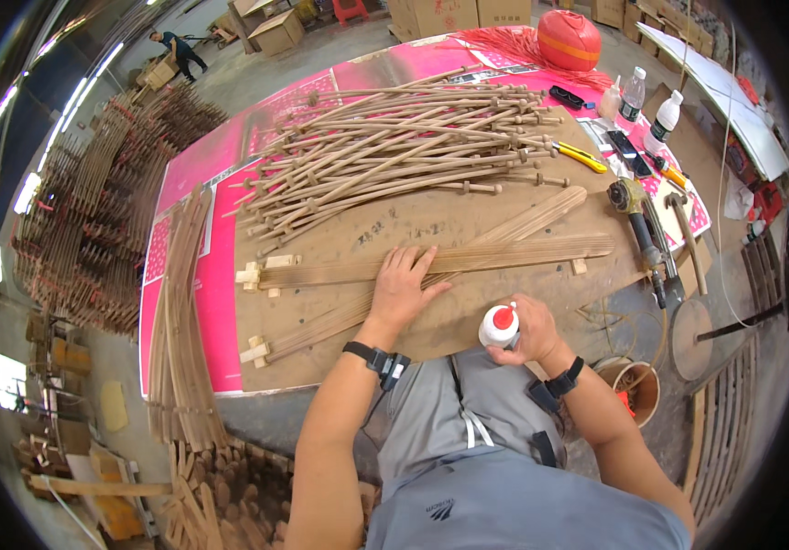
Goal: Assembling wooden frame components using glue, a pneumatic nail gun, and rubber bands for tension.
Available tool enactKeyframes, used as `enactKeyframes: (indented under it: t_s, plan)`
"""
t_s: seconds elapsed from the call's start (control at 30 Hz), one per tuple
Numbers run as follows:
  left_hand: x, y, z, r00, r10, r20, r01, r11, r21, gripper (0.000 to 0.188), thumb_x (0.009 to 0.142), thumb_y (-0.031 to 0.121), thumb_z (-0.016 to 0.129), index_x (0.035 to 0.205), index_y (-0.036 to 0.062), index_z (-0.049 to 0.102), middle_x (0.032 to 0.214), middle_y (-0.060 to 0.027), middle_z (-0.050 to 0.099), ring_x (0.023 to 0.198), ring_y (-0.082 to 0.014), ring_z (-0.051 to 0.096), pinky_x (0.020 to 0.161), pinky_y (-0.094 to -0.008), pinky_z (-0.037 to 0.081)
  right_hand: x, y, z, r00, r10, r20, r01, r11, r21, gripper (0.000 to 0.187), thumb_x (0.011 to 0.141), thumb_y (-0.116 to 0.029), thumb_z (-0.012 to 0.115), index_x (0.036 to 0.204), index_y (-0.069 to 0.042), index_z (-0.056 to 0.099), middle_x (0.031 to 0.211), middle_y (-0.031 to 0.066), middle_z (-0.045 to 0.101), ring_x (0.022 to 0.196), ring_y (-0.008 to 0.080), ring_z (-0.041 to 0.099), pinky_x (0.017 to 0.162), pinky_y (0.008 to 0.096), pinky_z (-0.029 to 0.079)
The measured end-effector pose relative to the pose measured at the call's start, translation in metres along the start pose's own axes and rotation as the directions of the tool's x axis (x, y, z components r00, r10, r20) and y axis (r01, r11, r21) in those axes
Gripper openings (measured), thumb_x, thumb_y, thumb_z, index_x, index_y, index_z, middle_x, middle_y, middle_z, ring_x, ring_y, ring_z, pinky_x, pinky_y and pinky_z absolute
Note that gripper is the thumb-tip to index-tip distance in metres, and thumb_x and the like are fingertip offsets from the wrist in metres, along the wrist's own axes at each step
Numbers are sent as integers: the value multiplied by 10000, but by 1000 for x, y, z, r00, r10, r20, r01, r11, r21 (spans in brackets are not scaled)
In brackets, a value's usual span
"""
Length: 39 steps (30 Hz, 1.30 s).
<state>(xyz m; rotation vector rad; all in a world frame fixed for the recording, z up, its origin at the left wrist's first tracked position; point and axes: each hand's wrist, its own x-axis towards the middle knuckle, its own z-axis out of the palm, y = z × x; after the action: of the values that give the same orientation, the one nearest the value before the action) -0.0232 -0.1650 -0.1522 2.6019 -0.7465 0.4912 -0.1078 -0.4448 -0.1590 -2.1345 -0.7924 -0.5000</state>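
Observation:
My left hand lies with its fingers stretched out on a long flat wooden slat with a rounded right end. A second wooden slat crosses beneath it at a slant. Pale wooden blocks sit at the left end of the upper slat, and another small block is near its right end. My right hand is wrapped round a white squeeze bottle with a red cap, near the table's front edge, apart from the slats.
A heap of thin wooden rods covers the table's far part. Stacked slats hang over its left edge. At right lie a power tool, a hammer, a yellow utility knife and bottles. A bucket stands below.

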Motion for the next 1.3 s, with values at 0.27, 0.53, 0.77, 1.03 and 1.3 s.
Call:
enactKeyframes:
  t_s: [0.27,0.53,0.77,1.03,1.3]
  plan:
    - [-1,-1,-7,999,20,28,-20,1000,7,700,846,475,798,1421,118,620,1380,-167,614,1335,-361,539,1173,-509,395,-1,-2,-3,1000,7,9,-7,997,-74,591,646,-406,852,1070,-43,656,943,140,693,807,347,682,711,413,574]
    - [3,-11,-22,1000,-13,11,14,994,-110,522,911,313,762,1369,94,641,1358,-170,628,1317,-372,552,1136,-494,423,4,-11,5,984,157,-84,-169,970,-175,613,693,-390,893,1155,-58,665,1006,121,704,900,326,696,775,409,584]
    - [54,-56,-49,985,-39,-169,39,999,-2,332,914,162,733,1227,63,687,1187,-164,680,1151,-373,615,991,-472,488,6,-7,8,989,127,-81,-136,984,-115,604,692,-393,880,1136,-49,658,950,128,678,870,324,694,750,406,584]
    - [164,-78,-42,976,62,-210,-48,996,69,303,963,90,629,1261,64,677,1147,-139,682,1118,-352,619,957,-456,503,6,-8,3,989,118,-91,-129,983,-128,557,718,-395,863,1104,-54,650,901,111,649,779,307,675,654,392,564]
    - [243,-125,-6,998,-53,-16,55,974,222,318,968,82,541,1240,68,705,1253,-172,706,1192,-357,641,1021,-466,503,10,-13,5,985,161,-68,-168,978,-126,528,714,-400,863,1074,-78,651,869,92,630,746,288,654,629,382,542]
